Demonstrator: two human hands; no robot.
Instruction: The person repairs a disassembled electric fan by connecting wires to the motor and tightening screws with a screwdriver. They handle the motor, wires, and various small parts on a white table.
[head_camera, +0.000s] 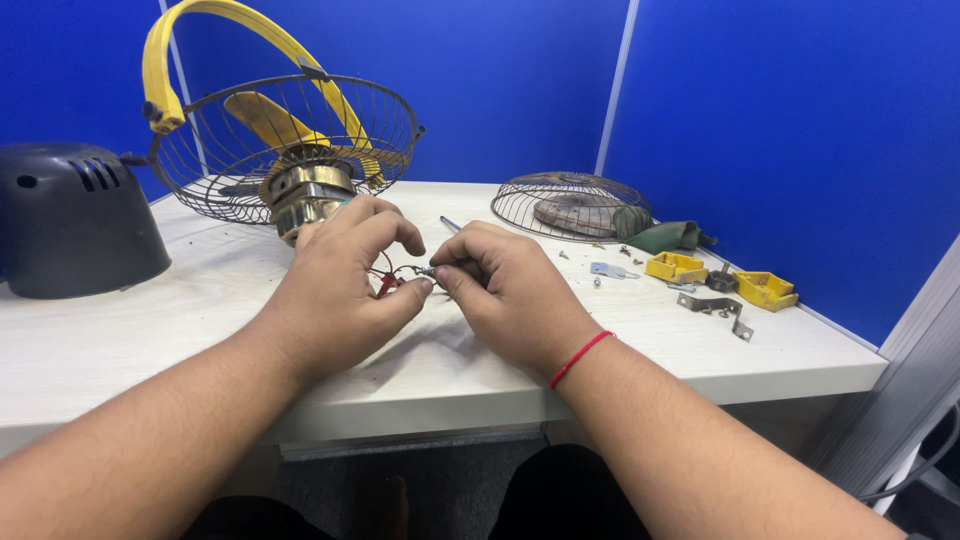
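Observation:
My left hand (340, 285) and my right hand (510, 290) meet over the middle of the white table (120, 340). Both pinch thin wires (392, 275), red and dark, with a small metal end (425, 270) between the fingertips. The wires lead back toward a brass-coloured fan motor (305, 195) that sits in a tilted wire fan guard (290, 140) with a yellow blade and yellow handle. A red thread band is on my right wrist. Part of the wires is hidden by my fingers.
A dark plastic motor cover (70, 220) stands at the left. A second wire guard (570, 205) lies flat at the back right, beside a green cloth (665, 237). Yellow plastic pieces (720, 278), a metal bracket (715, 310) and several screws lie at the right. Blue partition walls surround the table.

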